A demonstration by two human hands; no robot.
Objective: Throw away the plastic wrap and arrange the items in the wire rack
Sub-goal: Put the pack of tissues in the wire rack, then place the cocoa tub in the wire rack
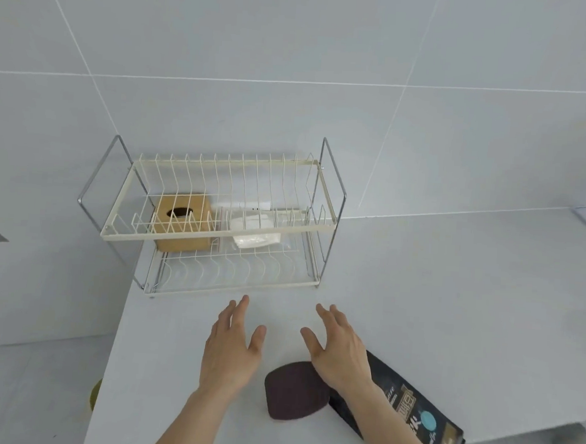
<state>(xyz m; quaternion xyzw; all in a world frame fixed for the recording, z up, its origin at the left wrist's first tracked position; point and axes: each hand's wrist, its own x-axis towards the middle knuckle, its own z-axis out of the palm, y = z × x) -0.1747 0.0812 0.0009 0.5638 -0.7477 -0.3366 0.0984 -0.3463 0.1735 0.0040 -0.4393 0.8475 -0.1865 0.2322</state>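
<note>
In the head view, a two-tier wire rack (216, 217) is seen against the tiled wall (295, 50) on a white counter (452, 283). A tan wooden box (181, 225) and a white wrapped packet (255, 231) are held on its lower tier. The left hand (232, 347) and right hand (338, 348) are spread, empty, over the counter just before the rack. A dark maroon pad (295, 390) and a black printed pouch (417, 411) are lying near the right wrist
</note>
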